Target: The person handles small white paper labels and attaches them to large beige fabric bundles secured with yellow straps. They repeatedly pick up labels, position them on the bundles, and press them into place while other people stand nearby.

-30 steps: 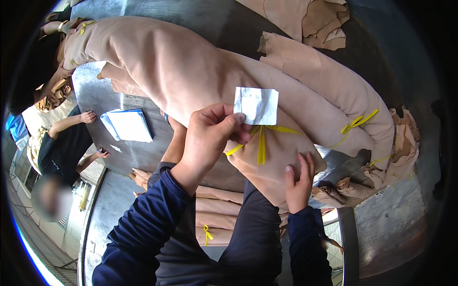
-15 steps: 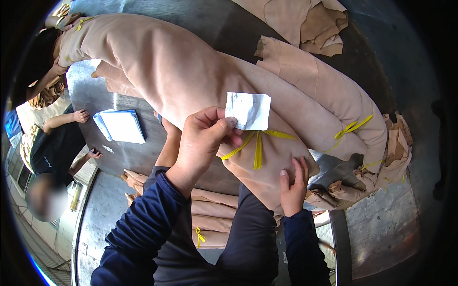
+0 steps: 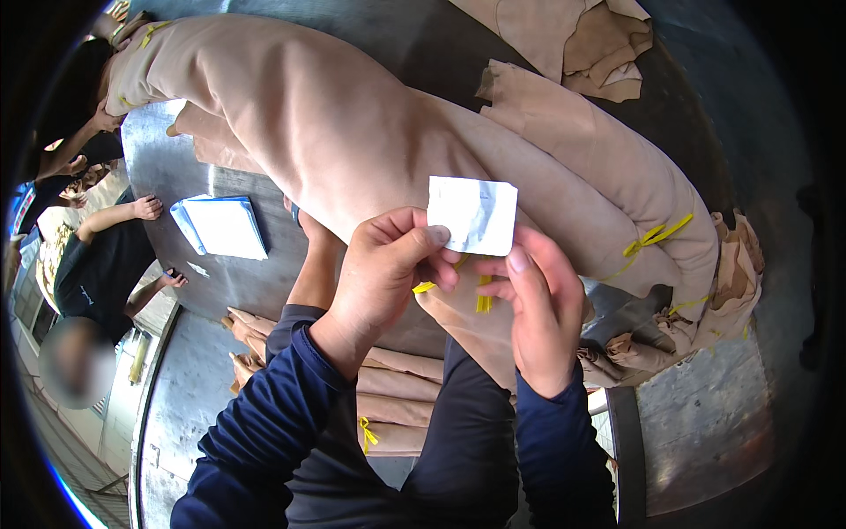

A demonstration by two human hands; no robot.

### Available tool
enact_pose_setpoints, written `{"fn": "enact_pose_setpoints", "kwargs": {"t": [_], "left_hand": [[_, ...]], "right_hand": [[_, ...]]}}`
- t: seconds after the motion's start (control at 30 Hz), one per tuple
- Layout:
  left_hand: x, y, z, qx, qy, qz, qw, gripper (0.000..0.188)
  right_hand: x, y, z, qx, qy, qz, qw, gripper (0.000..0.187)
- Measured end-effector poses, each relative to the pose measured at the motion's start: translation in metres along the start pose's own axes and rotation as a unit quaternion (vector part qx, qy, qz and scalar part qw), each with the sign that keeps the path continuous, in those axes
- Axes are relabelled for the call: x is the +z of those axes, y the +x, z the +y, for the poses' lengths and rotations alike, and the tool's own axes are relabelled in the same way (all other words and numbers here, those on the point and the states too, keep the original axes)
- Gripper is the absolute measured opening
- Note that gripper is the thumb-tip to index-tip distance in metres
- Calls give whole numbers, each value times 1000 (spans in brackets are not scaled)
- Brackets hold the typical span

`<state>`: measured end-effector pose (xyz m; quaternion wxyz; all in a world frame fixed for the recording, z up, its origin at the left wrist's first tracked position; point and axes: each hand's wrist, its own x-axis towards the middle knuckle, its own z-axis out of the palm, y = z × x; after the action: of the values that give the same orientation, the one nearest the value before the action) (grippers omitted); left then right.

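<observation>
My left hand [image 3: 388,260] pinches a small white paper slip [image 3: 473,216] by its lower left corner, thumb in front. My right hand [image 3: 545,309] is raised beside the slip's lower right corner, thumb tip at its edge and fingers apart, slightly blurred. Whether it touches the paper is hard to see. Beneath both hands lies a long, thick roll of pale tan leather [image 3: 326,123]. Yellow ties [image 3: 484,295] around its near end are partly covered by my hands.
Another leather roll with a yellow tie [image 3: 652,236] lies to the right on the dark metal table [image 3: 286,264]. Leather pieces [image 3: 608,53] lie at the far right. A blue-edged paper pad [image 3: 225,227] is at left, near a co-worker in black [image 3: 101,264]. Other people's arms reach in.
My right hand has lifted off the leather roll and come up to the paper slip. The slip and my left hand have shifted slightly right.
</observation>
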<state>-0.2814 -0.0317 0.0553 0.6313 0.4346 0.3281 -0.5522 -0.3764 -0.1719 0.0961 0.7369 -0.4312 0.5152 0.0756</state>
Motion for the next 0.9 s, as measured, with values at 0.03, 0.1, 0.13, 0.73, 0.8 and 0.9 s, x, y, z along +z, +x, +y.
{"fn": "enact_pose_setpoints", "kwargs": {"t": [0.03, 0.1, 0.13, 0.73, 0.8, 0.9], "left_hand": [[2, -2, 0, 0, 9, 1, 1000, 10], [4, -4, 1, 5, 21, 8, 1000, 13], [5, -6, 2, 7, 29, 10, 1000, 13], [-12, -17, 4, 1, -28, 3, 1000, 18], [-15, -17, 4, 1, -29, 4, 1000, 19], [-17, -18, 5, 7, -37, 0, 999, 21]], "right_hand": [[9, 5, -2, 29, 29, -5, 999, 33], [21, 13, -3, 58, 92, -49, 993, 29], [26, 14, -2, 47, 88, -37, 994, 21], [44, 11, 8, 6, 12, 31, 999, 17], [46, 12, 8, 4, 12, 27, 1000, 18], [48, 13, 7, 4, 5, 30, 1000, 18]]}}
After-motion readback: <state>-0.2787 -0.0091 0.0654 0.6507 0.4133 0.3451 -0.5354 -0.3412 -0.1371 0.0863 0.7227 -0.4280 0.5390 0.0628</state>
